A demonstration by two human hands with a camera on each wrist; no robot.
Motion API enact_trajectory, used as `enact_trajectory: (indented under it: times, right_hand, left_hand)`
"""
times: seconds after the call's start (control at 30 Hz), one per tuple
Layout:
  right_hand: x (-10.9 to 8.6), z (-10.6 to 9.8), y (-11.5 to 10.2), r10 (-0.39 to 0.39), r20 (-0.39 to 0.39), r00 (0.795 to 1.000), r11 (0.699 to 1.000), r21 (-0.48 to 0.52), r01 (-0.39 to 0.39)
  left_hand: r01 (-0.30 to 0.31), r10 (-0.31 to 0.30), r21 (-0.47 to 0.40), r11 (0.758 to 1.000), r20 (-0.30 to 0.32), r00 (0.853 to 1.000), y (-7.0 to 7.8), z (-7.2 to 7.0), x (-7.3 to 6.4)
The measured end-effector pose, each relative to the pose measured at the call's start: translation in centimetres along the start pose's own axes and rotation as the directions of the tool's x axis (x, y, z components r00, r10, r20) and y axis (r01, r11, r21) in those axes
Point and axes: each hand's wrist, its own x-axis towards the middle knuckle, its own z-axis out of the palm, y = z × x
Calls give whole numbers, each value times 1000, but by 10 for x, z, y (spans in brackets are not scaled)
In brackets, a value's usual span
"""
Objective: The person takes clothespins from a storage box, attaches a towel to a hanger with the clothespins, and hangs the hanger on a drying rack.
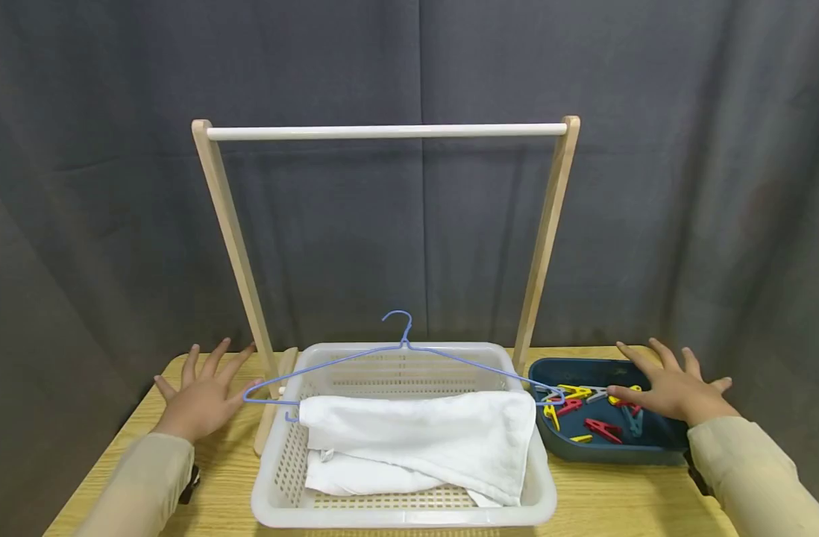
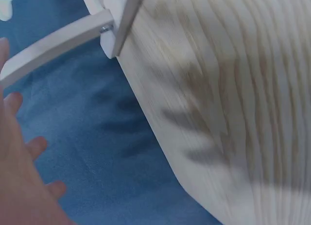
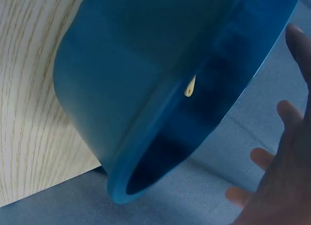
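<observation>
Fingers wide and empty, left hand (image 1: 198,400) and right hand (image 1: 678,391) seem poised to begin; between them, towel (image 1: 423,432) and hanger (image 1: 404,345) lie across the basket (image 1: 409,518), likely calling for an inward reach.

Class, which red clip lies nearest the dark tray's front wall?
The red clip lowest in frame, within the dark tray; the other red clips lie farther back, beside yellow ones.
</observation>
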Motion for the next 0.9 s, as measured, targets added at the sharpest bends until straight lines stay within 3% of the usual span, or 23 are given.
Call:
enact_trajectory:
  times: [0.27,0.5,0.67,0.8,0.9]
  right_hand:
    - [1,3,-2,-53,-58,997,997,-67,49]
    - [4,7,-7,-77,-96,992,993,-97,67]
    - [4,8,-7,-76,-105,992,993,-101,65]
    - [5,10,-8,-81,-115,990,992,-104,69]
    - [6,12,-7,-80,-118,990,992,-109,67]
  left_hand:
    - [-40,29,-126,991,-89,996,5,9,-7]
    - [-102,54,-271,957,-179,982,7,21,-14]
    - [-61,5,-373,926,-150,989,14,23,-20]
    - [-14,-23,-508,861,-66,998,19,24,-25]
    - [15,-18,-636,771,2,1000,23,26,-27]
